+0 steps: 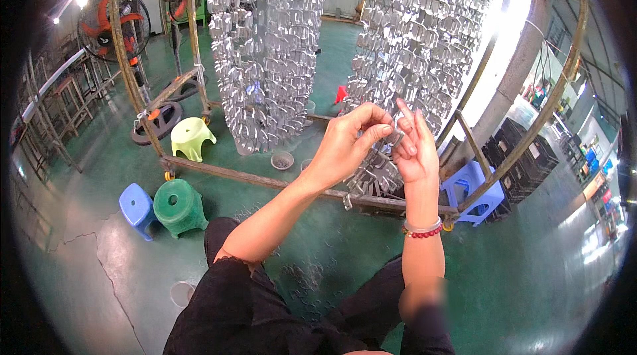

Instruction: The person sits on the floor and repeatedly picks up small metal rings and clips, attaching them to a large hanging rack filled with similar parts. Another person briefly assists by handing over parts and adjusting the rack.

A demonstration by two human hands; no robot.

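Note:
My left hand [352,142] is closed in a pinch, thumb and forefinger meeting at a small bent metal clip [393,137]. Close beside it is my right hand [415,152], with a pale bangle and a red bead bracelet [422,230] on the wrist. Its upper fingers point upward while the thumb and lower fingers curl in at the same clip; the exact contact is partly hidden. Both hands are at the lower part of the right hanging column of shiny metal clips [415,36]. More clips [375,176] dangle just below my hands.
A second clip column [265,56] hangs to the left. A wheeled metal frame [232,179] surrounds both columns. Green [179,206], blue [137,210] and yellow-green [191,137] stools stand left; a blue stool [472,192] and black crates [521,159] are right. Loose clips [305,279] litter the floor.

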